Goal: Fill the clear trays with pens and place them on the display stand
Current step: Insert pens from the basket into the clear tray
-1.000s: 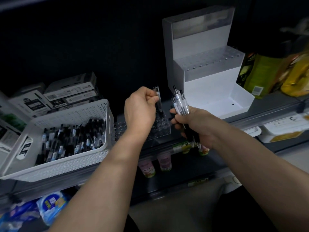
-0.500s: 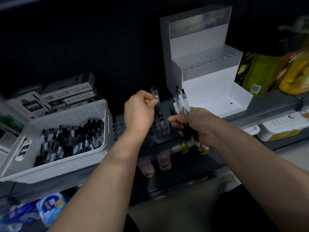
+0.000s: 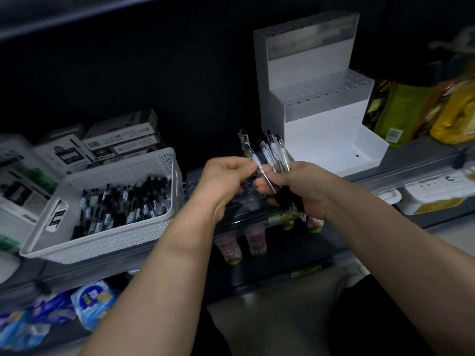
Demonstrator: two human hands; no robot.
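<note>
My right hand [image 3: 300, 188] grips a bundle of clear pens [image 3: 275, 155] with black caps, tips pointing up. My left hand [image 3: 226, 178] pinches one pen [image 3: 250, 154] of that bundle, right beside the right hand. Under both hands a clear tray [image 3: 246, 187] with round holes lies on the dark shelf, mostly hidden. A pen stands upright behind the left hand, over the tray. The white stepped display stand [image 3: 316, 98] rises at the back right, with two clear trays sitting on its upper steps and its bottom bay bare.
A white perforated basket [image 3: 108, 222] full of pens sits at the left. Pen boxes [image 3: 120, 140] are stacked behind it. Green and yellow bottles [image 3: 424, 109] stand right of the stand. Small bottles [image 3: 254, 242] sit on the shelf below.
My left hand has moved right from over the tray to the bundle in my right hand and now pinches one of its pens. The right hand rose slightly.
</note>
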